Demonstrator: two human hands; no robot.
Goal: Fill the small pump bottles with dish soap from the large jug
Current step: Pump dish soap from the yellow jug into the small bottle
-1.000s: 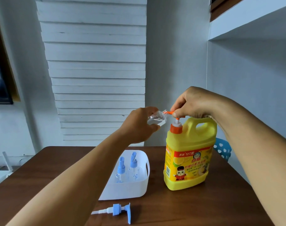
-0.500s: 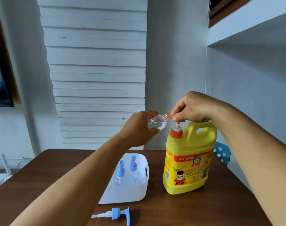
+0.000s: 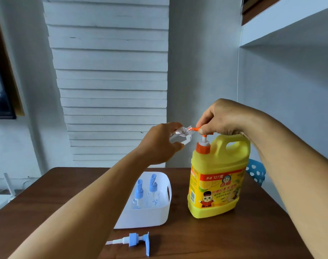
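Standing upright on the brown wooden table (image 3: 234,238), the yellow dish soap jug (image 3: 218,176) is carrying an orange pump (image 3: 203,144) on its neck. The right hand (image 3: 221,116) is resting over the top of this pump, and its curled fingers are gripping the pump head, whose orange spout is pointing away from the jug's handle. The left hand (image 3: 160,144) is holding a small clear bottle (image 3: 180,135) beside the jug, at the height of the pump head; its fingers are wrapping around the bottle's body. The bottle is lying tilted, and its open mouth is touching the tip of the spout. I cannot tell if any soap is inside it.

Beside the jug, on the left hand's side, a white plastic basket (image 3: 155,215) is sitting on the table. Inside it two more small pump bottles (image 3: 146,193) with blue pump tops are standing upright, close together. In front of the basket, nearer to the person than the jug, a loose blue pump top (image 3: 135,240) with its white tube is lying flat on the table.
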